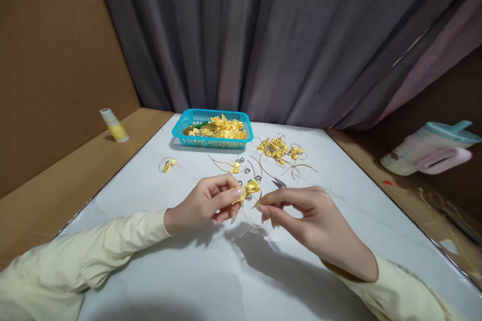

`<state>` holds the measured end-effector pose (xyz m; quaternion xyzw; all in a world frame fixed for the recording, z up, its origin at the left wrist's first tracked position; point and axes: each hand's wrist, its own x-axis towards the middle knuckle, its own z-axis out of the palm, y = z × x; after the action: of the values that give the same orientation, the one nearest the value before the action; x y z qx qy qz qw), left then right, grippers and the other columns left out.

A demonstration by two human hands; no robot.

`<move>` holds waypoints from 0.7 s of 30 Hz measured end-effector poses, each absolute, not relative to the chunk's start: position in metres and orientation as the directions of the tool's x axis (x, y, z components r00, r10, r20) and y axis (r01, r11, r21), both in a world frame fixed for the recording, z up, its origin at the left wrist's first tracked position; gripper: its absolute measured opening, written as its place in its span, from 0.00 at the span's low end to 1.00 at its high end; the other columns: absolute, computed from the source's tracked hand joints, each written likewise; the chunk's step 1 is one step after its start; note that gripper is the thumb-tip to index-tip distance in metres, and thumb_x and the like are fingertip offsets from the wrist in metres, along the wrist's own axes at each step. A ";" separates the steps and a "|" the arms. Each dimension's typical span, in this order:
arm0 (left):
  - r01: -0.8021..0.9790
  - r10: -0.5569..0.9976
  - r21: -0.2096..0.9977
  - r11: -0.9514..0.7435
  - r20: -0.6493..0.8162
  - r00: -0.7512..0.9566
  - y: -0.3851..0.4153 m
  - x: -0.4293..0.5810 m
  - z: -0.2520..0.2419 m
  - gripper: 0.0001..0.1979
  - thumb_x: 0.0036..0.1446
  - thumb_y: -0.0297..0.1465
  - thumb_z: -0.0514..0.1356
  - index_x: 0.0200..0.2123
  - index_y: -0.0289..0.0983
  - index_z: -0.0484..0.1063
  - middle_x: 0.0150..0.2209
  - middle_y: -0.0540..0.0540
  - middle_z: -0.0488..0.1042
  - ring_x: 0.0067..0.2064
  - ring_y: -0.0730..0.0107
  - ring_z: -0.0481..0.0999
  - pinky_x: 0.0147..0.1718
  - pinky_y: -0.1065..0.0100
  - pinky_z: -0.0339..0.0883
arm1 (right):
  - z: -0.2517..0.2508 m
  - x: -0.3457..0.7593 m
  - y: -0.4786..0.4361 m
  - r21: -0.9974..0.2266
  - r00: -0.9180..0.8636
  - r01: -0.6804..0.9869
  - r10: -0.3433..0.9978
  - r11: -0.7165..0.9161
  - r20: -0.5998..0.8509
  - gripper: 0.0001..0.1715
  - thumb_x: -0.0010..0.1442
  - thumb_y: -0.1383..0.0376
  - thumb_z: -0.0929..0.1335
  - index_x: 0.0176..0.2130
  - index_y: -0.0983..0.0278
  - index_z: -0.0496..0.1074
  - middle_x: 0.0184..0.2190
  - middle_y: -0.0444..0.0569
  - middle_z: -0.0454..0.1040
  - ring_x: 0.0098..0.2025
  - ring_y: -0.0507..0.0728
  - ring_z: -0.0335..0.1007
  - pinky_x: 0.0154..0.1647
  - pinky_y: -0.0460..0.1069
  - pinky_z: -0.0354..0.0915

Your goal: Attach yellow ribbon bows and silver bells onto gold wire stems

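My left hand [214,199] pinches a yellow ribbon bow [251,188] between thumb and fingers above the white tabletop. A thin gold cord [260,194] loops from the bow to my right hand [297,210], whose thumb and index finger are closed on it. Just beyond my right fingers lie pointed metal scissors [279,183], mostly hidden by the hand. Small silver bells [247,171] are scattered behind the bow, close to another yellow bow [234,167] with cord.
A blue plastic basket [213,144] of yellow bows stands at the back. Finished-looking bows with cords lie in a pile [276,149] to its right; a single bow [169,164] lies left. A thread spool [115,125] and a lidded cup [417,148] flank the table.
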<state>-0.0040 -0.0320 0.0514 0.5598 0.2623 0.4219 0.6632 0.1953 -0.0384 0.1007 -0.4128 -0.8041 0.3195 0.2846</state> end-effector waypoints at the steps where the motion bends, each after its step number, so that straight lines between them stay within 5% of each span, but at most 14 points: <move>1: -0.269 0.853 0.963 0.016 0.127 0.507 -0.032 -0.004 0.051 0.10 0.59 0.33 0.56 0.28 0.34 0.64 0.20 0.54 0.67 0.16 0.86 0.59 0.14 0.80 0.50 | 0.101 0.195 -0.038 -0.748 -0.496 0.485 0.847 0.453 0.192 0.08 0.55 0.68 0.67 0.28 0.64 0.76 0.20 0.41 0.74 0.21 0.47 0.67 0.25 0.42 0.61; 21: -0.236 0.860 0.971 0.018 0.105 0.499 -0.031 -0.004 0.052 0.10 0.58 0.34 0.56 0.28 0.34 0.64 0.20 0.54 0.67 0.15 0.85 0.58 0.13 0.79 0.50 | 0.101 0.196 -0.038 -0.748 -0.493 0.494 0.851 0.444 0.180 0.09 0.56 0.68 0.66 0.27 0.65 0.76 0.20 0.44 0.74 0.22 0.48 0.67 0.24 0.43 0.61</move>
<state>-0.0041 -0.0309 0.0524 0.5632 0.2767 0.4167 0.6577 0.1958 -0.0384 0.1010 -0.4190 -0.8025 0.3200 0.2795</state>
